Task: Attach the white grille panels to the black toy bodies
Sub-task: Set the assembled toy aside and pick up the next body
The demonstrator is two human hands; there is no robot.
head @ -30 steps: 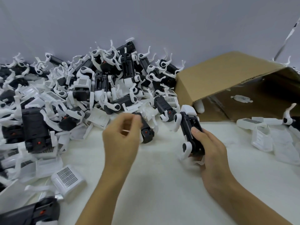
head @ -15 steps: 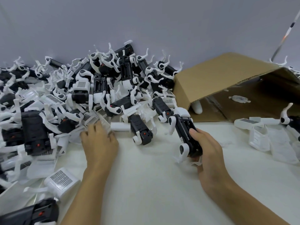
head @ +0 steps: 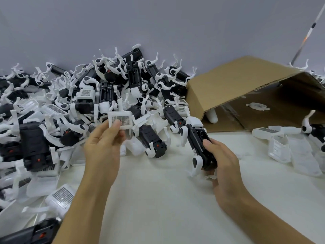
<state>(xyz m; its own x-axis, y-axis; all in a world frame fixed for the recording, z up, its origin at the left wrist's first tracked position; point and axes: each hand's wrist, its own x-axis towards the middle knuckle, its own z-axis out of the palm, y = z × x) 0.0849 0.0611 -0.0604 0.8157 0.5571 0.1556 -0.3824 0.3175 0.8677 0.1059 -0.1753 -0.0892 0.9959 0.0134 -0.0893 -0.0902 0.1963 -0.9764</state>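
Your left hand pinches a white grille panel by its lower edge, thumb on the mesh face, and holds it up in front of the pile of toy parts. Your right hand is wrapped round a black toy body, thumb on top, its lower end near the white table and its white-capped end pointing away from you. Panel and body are well apart.

The panel looks like thin moulded plastic: light, a little springy, likely to crack at its tabs if you force it. Keep to the solid rim and off the mesh. The body looks stiff and heavier, smooth enough to slip, so grip its flat sides and spare the thin white legs, which look easy to snap. A tipped cardboard box lies behind your right hand.
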